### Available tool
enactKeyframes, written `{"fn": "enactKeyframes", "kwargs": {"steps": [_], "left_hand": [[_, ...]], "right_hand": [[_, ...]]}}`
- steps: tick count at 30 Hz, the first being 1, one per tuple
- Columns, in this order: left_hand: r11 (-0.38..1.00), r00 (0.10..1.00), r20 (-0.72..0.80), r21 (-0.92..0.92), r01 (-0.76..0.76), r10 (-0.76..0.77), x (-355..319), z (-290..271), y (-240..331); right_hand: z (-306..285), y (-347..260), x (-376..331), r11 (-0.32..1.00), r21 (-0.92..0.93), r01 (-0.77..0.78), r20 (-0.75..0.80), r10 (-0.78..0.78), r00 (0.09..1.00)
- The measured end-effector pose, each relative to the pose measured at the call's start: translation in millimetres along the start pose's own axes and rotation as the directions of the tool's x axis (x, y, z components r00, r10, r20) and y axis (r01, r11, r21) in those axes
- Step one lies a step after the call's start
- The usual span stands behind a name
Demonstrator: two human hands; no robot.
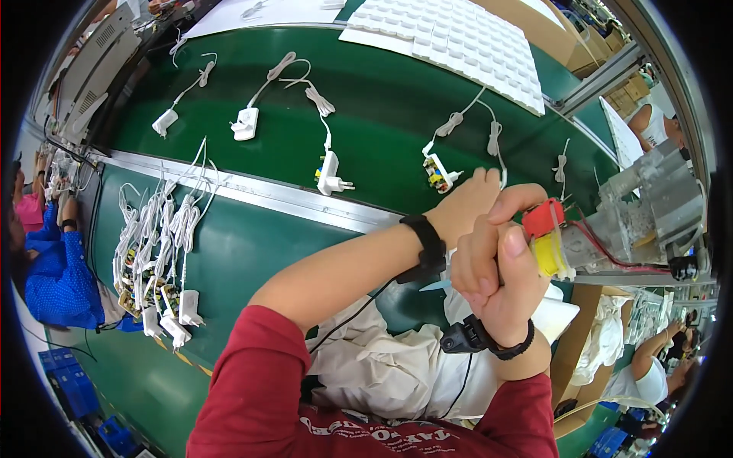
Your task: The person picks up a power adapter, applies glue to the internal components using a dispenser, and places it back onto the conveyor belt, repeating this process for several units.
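Observation:
My left hand [475, 197] reaches across to the right with its fingers curled at the end of a white cable [494, 141]; whatever hangs on that cable is hidden behind my hands. Just below and in front of it, my right hand [496, 267] is closed, thumb and forefinger bent. A light-blue pointed tip [435, 286] sticks out past its lower fingers, and the rest of that tool is covered. Left of my hands, on the green belt, lies an opened white plug adapter [439, 174] with its circuit board bare. Another white adapter [331, 177] lies farther left.
Close on the right stands a clear fixture [618, 221] with a red block and yellow ring. Bundled adapters [160, 252] lie at the left, past a metal rail [252, 198]. White trays [443, 46] sit at the back. A cardboard box [584, 343] and co-workers flank the bench.

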State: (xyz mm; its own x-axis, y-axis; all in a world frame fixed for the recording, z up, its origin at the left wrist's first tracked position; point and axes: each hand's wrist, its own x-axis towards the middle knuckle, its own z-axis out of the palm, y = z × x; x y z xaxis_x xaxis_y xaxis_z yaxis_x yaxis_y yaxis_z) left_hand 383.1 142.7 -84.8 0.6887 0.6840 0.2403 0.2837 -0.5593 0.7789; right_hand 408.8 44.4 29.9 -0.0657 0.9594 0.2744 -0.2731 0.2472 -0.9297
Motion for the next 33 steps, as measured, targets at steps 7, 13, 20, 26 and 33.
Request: {"fn": "enactKeyframes", "kwargs": {"steps": [7, 13, 20, 26, 33], "left_hand": [[0.99, 0.94, -0.34, -0.141, -0.007, -0.042, -6.2, -8.4, 13.5], [0.846, 0.884, -0.465, 0.449, 0.289, -0.056, -0.4, 24.0, -10.5], [0.948, 0.976, -0.116, -0.284, 0.143, -0.182, 6.4, 15.2, -11.2], [0.494, 0.869, 0.109, -0.785, 0.374, -0.483, -42.9, -1.4, 18.8], [0.076, 0.823, 0.45, -0.861, 0.503, -0.348, -74.9, 15.8, -6.2]], "right_hand": [[-34.7, -15.1, 2.3, 0.996, 0.04, -0.08, -0.065, 0.083, 0.994], [-41.2, -31.8, -6.0, 0.998, 0.042, -0.042, -0.038, 0.043, 0.998], [-59.2, -33.7, -7.9, 0.995, 0.082, -0.054, -0.08, 0.061, 0.995], [-97.0, -5.6, 9.2, 1.0, -0.008, -0.016, -0.105, 0.015, 0.994], [-108.9, 30.1, 26.3, 0.989, 0.138, -0.062, -0.182, 0.087, 0.979]]}}
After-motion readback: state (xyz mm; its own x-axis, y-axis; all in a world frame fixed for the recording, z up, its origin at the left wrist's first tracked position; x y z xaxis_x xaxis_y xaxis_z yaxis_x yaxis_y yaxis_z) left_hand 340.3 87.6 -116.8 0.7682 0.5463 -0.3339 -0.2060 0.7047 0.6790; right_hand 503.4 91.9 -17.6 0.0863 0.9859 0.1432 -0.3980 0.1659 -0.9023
